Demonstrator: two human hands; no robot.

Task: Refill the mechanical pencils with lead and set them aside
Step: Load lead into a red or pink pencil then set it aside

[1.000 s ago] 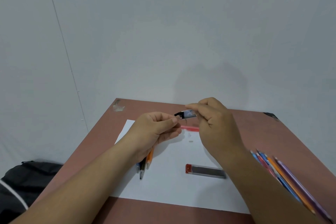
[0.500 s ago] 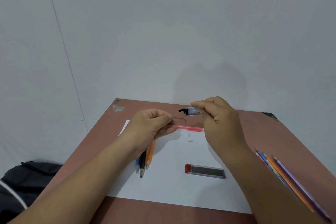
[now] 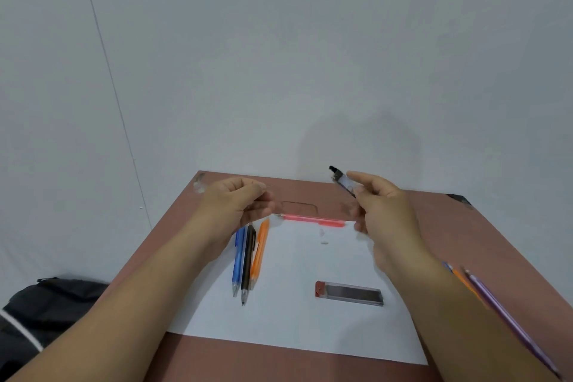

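Both hands hovered above the far half of the surface (image 3: 434,220), well apart from each other. Right hand (image 3: 383,211), on the right, pinched a small dark lead case (image 3: 342,180) between thumb and fingers, its black cap tilted up and to the left. Left hand (image 3: 238,205) had its fingertips closed together; a faint thin line showed just past them, most likely a single lead, though it was too fine and blurred to be sure.

Going from largest to smallest: the reddish-brown surface carried a white sheet of paper (image 3: 294,313). At the right edge, partly behind the right forearm, lay a bundle of coloured pencils (image 3: 508,313). On the paper's left side three mechanical pencils rested side by side, touching: blue (image 3: 238,260), black (image 3: 247,267) and orange (image 3: 259,253), tips pointing near. A pink mechanical pencil (image 3: 313,219) lay crosswise at the paper's far edge, between the hands. A second lead case (image 3: 349,293) with a red cap lay on the paper nearer the viewer. A tiny white piece (image 3: 324,241), perhaps an eraser cap, sat just below the pink pencil. A dark bag (image 3: 46,310) sat on the floor at left.

Leads of this kind were judged very light, stiff and brittle, best pinched gently near the middle. The pencils looked light, smooth plastic, best held by the barrel.
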